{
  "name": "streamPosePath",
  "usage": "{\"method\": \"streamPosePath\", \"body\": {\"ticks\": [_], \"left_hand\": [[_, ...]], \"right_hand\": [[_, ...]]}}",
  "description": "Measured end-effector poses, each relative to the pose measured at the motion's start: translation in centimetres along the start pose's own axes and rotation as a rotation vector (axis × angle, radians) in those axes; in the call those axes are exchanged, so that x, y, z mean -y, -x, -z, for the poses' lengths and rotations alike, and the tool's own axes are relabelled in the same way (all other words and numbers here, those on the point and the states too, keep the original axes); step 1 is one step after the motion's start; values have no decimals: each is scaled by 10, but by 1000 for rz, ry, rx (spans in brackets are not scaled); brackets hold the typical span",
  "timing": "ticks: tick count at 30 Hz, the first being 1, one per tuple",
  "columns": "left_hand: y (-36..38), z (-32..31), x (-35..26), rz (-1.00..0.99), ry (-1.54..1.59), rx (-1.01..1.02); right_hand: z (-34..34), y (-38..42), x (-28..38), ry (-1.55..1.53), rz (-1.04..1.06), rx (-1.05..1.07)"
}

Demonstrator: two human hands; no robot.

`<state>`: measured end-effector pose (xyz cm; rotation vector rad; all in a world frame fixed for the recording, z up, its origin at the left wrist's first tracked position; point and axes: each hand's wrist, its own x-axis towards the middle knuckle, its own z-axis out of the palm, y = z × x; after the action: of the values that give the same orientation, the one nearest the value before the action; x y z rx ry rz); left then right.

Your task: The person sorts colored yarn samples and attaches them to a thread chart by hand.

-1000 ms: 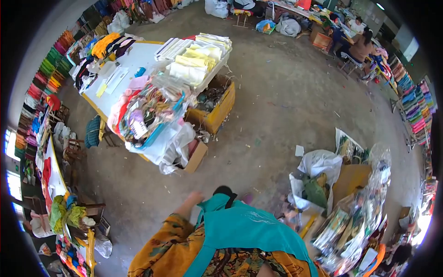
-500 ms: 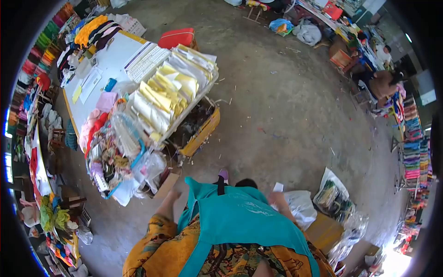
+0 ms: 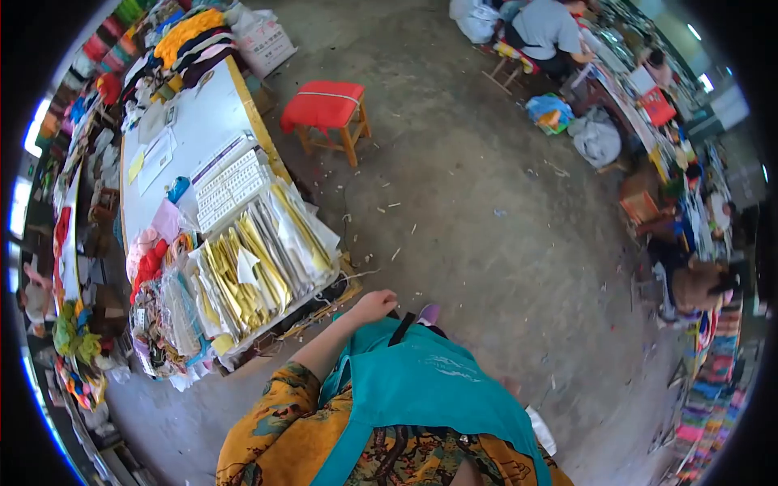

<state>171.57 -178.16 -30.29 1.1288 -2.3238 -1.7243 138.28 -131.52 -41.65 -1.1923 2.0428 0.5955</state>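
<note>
Beside a white-topped table (image 3: 197, 121), the left hand (image 3: 374, 307) is held loosely curled and released, near a tray (image 3: 285, 321) of papers (image 3: 243, 275)

At the near end of the table the tray is seen, packed with white and yellow papers; a jumble of bagged things (image 3: 180, 304) is heaped along its left side, and printed sheets (image 3: 235, 190) are laid just behind it. The right hand (image 3: 510, 386) is blurred and mostly hidden by the teal apron (image 3: 433, 381), so its grip cannot be told. Past the apron's far edge a purple shoe (image 3: 429, 314) is shown on the floor (image 3: 454, 235), and farther off a wooden stool (image 3: 322, 104) is topped with red
</note>
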Motion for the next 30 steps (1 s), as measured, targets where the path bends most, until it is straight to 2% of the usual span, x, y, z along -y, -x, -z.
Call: {"method": "streamPosePath", "body": {"ticks": [1, 3, 4, 5, 6, 7, 10, 12, 14, 17, 19, 20, 22, 24, 25, 26, 27, 28, 29, 30], "left_hand": [[-9, 12, -19, 6, -67, 6], [-32, 25, -32, 26, -63, -55], [-45, 33, -34, 24, -86, -87], [-58, 39, -34, 63, -80, -102], [-71, 48, -39, 99, -52, -131], [-83, 60, -48, 130, -23, -155], [-129, 93, -58, 172, 55, -218], [-169, 123, -58, 201, 123, -276], [-198, 150, -57, 217, 170, -371], [-225, 184, -48, 228, 213, -454], [-228, 196, -44, 419, 260, -502], [-226, 194, -38, 436, 325, -554], [-217, 171, -12, 615, 465, -638], [-193, 114, 10, 819, 681, -883], [-174, 74, 19, 891, 562, -964], [-144, 13, 25, 902, -108, -691], [-135, -28, -4, 1103, 270, -1022], [-123, -53, -44, 1260, 431, -1005], [-122, -72, -92, 1493, 432, -901], [-133, -78, -133, 1616, 563, -864]], "right_hand": [[47, -36, -28, 207, 70, -50], [163, -122, -68, 236, 160, -310], [216, -163, -77, -130, 88, -257], [273, -204, -76, -879, -105, -223], [333, -243, -69, -1294, -211, -253], [385, -276, -60, -1479, -233, -276], [511, -366, -5, -1485, -91, -385], [587, -385, 65, -1409, -89, -309], [628, -416, 125, -1415, 27, -190], [685, -472, 218, -1206, 162, -7], [722, -498, 286, -1104, 263, 97], [743, -513, 324, -1033, 303, 139], [776, -562, 391, -902, 422, 222], [816, -594, 461, -709, 530, 244], [827, -618, 493, -649, 565, 248], [837, -640, 527, -590, 610, 254], [852, -653, 561, -481, 642, 267], [849, -688, 591, -372, 743, 175], [842, -729, 620, -272, 841, 79], [847, -754, 648, -92, 893, 52]]}}
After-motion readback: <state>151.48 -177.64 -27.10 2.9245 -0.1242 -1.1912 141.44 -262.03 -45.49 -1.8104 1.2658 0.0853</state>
